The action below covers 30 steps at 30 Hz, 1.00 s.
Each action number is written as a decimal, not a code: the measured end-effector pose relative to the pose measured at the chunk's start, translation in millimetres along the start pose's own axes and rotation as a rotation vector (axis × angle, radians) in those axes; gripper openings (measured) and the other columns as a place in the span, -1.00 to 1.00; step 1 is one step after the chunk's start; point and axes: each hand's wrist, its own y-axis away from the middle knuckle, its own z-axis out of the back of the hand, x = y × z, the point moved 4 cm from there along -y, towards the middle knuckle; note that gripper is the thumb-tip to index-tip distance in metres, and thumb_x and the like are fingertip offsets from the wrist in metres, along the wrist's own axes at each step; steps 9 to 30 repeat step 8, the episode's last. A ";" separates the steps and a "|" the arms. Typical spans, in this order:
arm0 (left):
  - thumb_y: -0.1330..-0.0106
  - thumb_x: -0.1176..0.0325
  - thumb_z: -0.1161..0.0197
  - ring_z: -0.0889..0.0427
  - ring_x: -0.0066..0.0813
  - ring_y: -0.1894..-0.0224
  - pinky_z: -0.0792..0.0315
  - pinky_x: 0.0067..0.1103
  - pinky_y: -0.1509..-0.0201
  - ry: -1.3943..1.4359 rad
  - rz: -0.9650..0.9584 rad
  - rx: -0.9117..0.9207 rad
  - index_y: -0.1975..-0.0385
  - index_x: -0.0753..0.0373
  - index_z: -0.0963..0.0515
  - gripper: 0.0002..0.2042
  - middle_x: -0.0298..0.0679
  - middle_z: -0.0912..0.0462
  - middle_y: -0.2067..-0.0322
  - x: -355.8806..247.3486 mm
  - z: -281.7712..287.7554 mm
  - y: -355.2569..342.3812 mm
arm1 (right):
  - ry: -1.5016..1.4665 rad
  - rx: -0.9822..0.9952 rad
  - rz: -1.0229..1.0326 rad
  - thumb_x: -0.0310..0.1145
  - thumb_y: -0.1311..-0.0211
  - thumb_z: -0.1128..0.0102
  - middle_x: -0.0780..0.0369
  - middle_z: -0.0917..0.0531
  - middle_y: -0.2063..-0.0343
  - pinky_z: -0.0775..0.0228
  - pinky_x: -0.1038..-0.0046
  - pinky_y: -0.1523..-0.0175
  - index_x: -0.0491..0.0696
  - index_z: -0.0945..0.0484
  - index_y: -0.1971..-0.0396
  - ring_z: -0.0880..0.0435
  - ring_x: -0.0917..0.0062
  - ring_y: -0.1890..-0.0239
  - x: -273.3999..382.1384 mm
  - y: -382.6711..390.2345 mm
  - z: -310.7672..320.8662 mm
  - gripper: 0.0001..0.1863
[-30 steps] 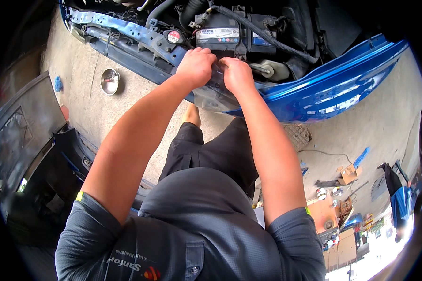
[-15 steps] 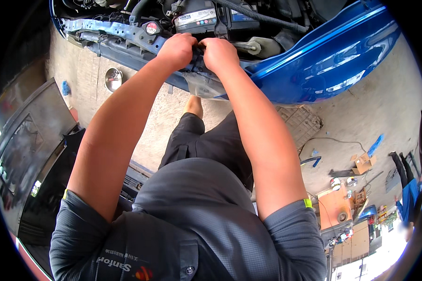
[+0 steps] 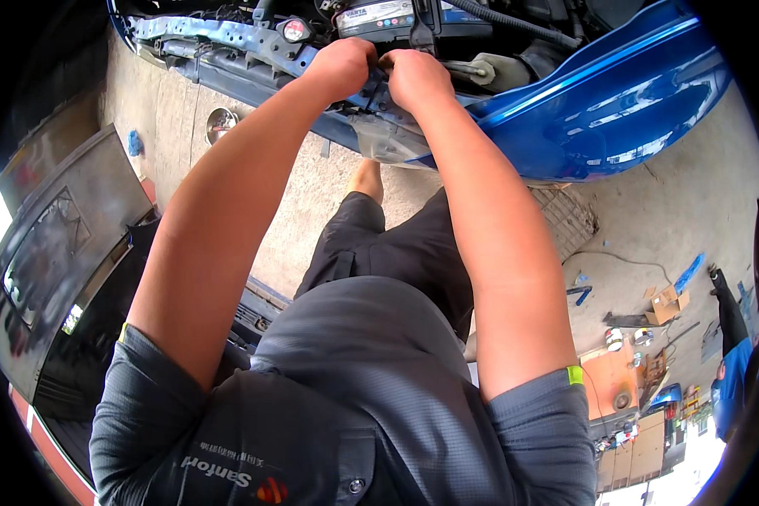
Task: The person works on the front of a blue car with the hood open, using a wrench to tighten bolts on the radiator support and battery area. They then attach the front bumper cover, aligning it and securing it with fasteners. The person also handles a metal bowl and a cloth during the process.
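Note:
Both my hands work at the front edge of a blue car's open engine bay, close together but apart. My left hand [image 3: 344, 67] is closed, its fingers curled down at the end of the blue upper crossmember [image 3: 236, 44]. Beside it, my right hand [image 3: 419, 79] is closed too, thumb and fingertips bent inward over dark parts. Whatever the fingertips grip is hidden behind the knuckles. Below the hands hangs a cloudy translucent plastic piece [image 3: 386, 140]. Just beyond them sit the car battery [image 3: 379, 15] and a round cap [image 3: 295, 30] with a red-and-white label.
The blue fender [image 3: 599, 110] curves out on the right. A metal bowl [image 3: 220, 124] stands on the concrete floor at left, near a grey car door panel [image 3: 67, 236]. At right are a grate [image 3: 561, 219], a cable, a cardboard box [image 3: 666, 304], a workbench [image 3: 607, 379] and another person [image 3: 734, 371].
The view has shifted, so the car appears slightly higher and farther right. My hands stay at the same spot on the car, fingers still curled. The person at right has changed posture.

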 end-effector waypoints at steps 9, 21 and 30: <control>-0.13 0.49 -0.09 -0.63 -0.14 0.01 -0.49 -0.40 -0.10 -0.077 0.034 0.028 0.17 0.15 -0.67 -0.70 -0.09 -0.69 0.12 -6.4 7.0 6.8 | 0.001 0.047 -0.126 -0.26 -0.29 -0.09 0.14 -0.65 -0.01 -0.42 0.28 -0.20 0.27 -0.63 -0.03 -0.60 0.32 -0.11 11.4 -3.4 0.3 -0.67; -0.13 0.49 -0.09 -0.63 -0.14 0.01 -0.49 -0.40 -0.10 -0.077 0.034 0.028 0.17 0.15 -0.67 -0.70 -0.09 -0.69 0.12 -6.4 7.0 6.8 | 0.001 0.047 -0.126 -0.26 -0.29 -0.09 0.14 -0.65 -0.01 -0.42 0.28 -0.20 0.27 -0.63 -0.03 -0.60 0.32 -0.11 11.4 -3.4 0.3 -0.67; -0.13 0.49 -0.09 -0.63 -0.14 0.01 -0.49 -0.40 -0.10 -0.077 0.034 0.028 0.17 0.15 -0.67 -0.70 -0.09 -0.69 0.12 -6.4 7.0 6.8 | 0.001 0.047 -0.126 -0.26 -0.29 -0.09 0.14 -0.65 -0.01 -0.42 0.28 -0.20 0.27 -0.63 -0.03 -0.60 0.32 -0.11 11.4 -3.4 0.3 -0.67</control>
